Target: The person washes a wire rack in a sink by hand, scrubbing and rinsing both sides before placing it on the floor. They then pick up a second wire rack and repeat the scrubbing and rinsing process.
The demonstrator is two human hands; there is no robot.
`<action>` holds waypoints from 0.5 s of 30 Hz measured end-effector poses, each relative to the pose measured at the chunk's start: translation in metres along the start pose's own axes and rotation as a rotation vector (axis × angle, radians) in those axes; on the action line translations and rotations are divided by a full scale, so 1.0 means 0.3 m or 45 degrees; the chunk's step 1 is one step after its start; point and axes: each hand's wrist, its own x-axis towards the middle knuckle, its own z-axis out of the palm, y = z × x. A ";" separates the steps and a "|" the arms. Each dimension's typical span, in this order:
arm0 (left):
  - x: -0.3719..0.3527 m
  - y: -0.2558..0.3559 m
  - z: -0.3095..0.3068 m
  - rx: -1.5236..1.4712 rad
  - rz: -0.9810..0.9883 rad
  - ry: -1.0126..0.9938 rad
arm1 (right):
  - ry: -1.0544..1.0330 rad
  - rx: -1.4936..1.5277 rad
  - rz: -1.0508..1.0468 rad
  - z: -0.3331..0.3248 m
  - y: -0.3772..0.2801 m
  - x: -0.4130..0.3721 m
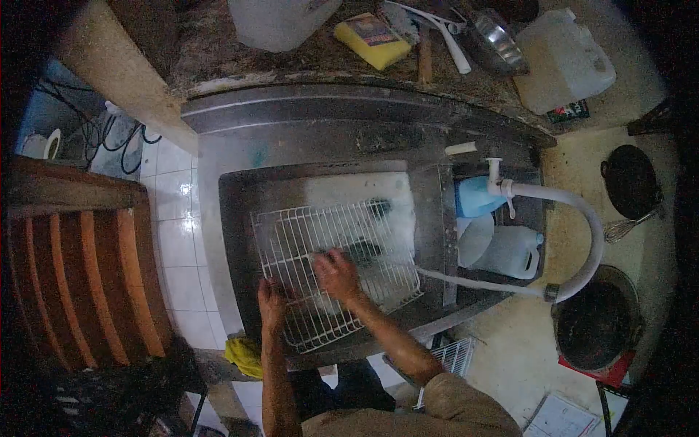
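A white wire rack [375, 273] lies tilted across the sink basin [237, 218]. My left hand [271, 302] is closed on the rack's left edge. On the middle of the wires rests my right hand [337, 277], its fingers bent and close together; whatever is under them is hidden. Below the rack, a pale surface [353, 183] with dark patches shows in the basin. From the right, a curved hose [586, 211] runs off the tap [495, 175], and a thin pale line, tube or water, reaches the rack's right side.
Right of the basin stand a blue container [477, 197] and a clear jug [513, 251]. The ledge behind holds a yellow sponge pack [375, 44], a white-handled squeegee [455, 47], a metal pot [499, 44] and a large jug [564, 62]. A yellow cloth [244, 355] hangs at front left.
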 end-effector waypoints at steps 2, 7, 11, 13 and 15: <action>0.070 -0.154 -0.044 -0.230 -0.058 -0.004 | 0.096 -0.172 -0.191 -0.096 0.266 0.054; -0.042 0.017 0.033 0.123 0.066 0.080 | 0.042 -0.746 0.799 -0.106 0.662 0.031; -0.043 0.022 0.022 0.266 0.256 0.021 | 0.008 -0.581 0.794 0.095 0.291 0.020; -0.026 -0.011 0.013 0.198 0.240 0.032 | -0.045 -0.241 0.870 0.082 -0.039 0.053; 0.034 -0.075 -0.010 0.129 0.254 0.038 | -0.011 -0.233 0.650 0.130 -0.269 0.013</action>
